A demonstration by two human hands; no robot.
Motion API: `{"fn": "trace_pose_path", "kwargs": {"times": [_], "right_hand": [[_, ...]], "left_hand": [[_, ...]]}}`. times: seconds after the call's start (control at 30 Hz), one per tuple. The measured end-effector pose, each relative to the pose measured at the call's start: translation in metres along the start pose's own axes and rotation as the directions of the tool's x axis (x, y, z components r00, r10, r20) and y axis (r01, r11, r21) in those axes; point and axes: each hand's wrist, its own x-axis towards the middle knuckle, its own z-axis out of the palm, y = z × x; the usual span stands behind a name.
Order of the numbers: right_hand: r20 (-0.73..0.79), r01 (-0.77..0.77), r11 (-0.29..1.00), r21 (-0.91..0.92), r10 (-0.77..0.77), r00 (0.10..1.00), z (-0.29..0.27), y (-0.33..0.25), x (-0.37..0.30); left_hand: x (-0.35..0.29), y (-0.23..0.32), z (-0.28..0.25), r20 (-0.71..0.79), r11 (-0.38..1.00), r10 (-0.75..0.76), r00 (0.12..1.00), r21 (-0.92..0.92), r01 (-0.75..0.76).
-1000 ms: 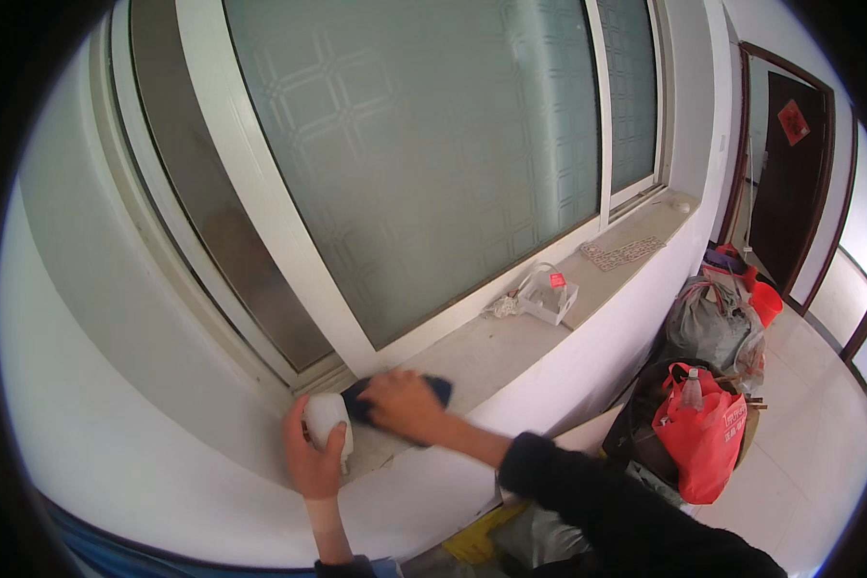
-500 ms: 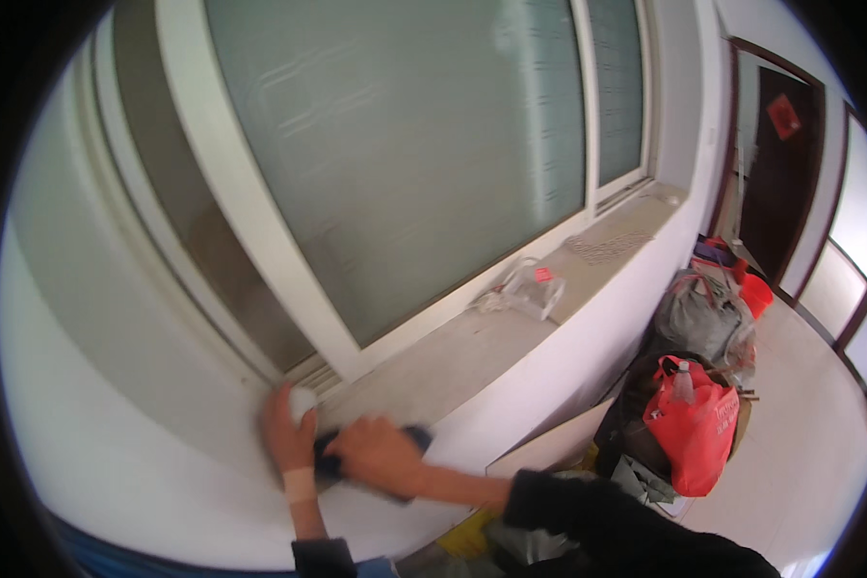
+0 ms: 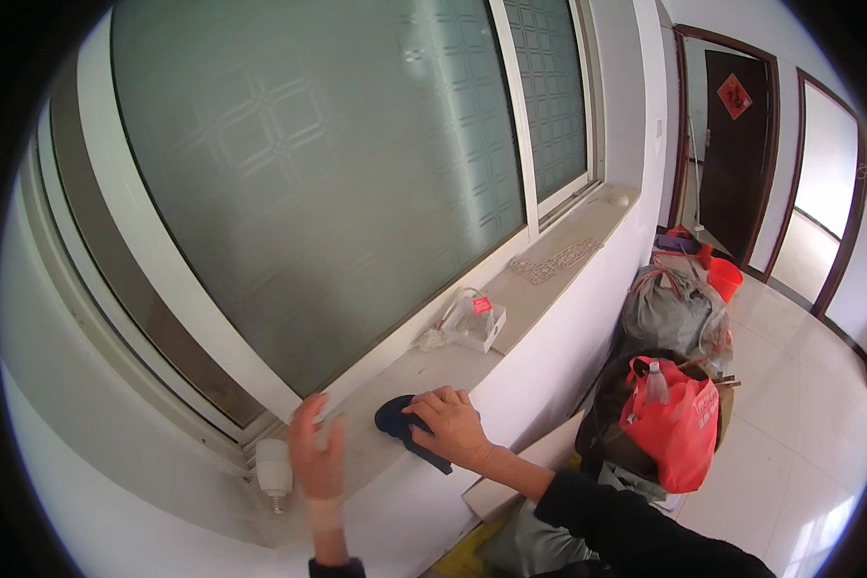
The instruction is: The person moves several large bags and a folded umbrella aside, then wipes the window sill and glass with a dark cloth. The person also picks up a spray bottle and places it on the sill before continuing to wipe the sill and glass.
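My right hand [image 3: 449, 430] grips a dark blue cloth [image 3: 393, 416] and presses it on the pale windowsill [image 3: 356, 449], near its front edge. Part of the cloth hangs toward that edge. My left hand [image 3: 316, 451] is raised beside the sill's left end, fingers apart and somewhat blurred, with nothing in it. Just left of it is a white light bulb [image 3: 274, 468], its metal screw base pointing toward me.
Farther along the sill are a clear plastic package with a red label [image 3: 474, 322] and a patterned mat [image 3: 557, 260]. A sliding frosted window [image 3: 337, 173] rises behind. Below on the right stand a red bag [image 3: 679, 424], a grey sack [image 3: 674, 308] and a red bucket [image 3: 724, 277].
My left hand has come away from the light bulb and opened. My right hand and the cloth have moved right along the sill. The whole view has shifted.
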Motion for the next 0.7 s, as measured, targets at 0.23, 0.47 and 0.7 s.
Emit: {"fn": "trace_pose_path", "kwargs": {"times": [0.23,0.47,0.7], "right_hand": [[-0.021,-0.034,0.999,0.004,0.034,0.999,0.002,0.008,-0.003],[0.014,-0.045,0.997,0.063,0.044,0.999,-0.002,0.011,-0.003],[0.035,-0.055,0.998,0.029,0.054,0.998,-0.006,0.012,-0.002]], "left_hand": [[0.064,0.004,0.146,0.370,0.976,0.207,0.905,-0.009,-0.220],[0.087,-0.004,0.194,0.491,0.895,0.235,0.839,0.227,-0.384],[0.071,-0.017,0.158,0.335,0.973,0.216,0.917,-0.001,-0.229]]}}
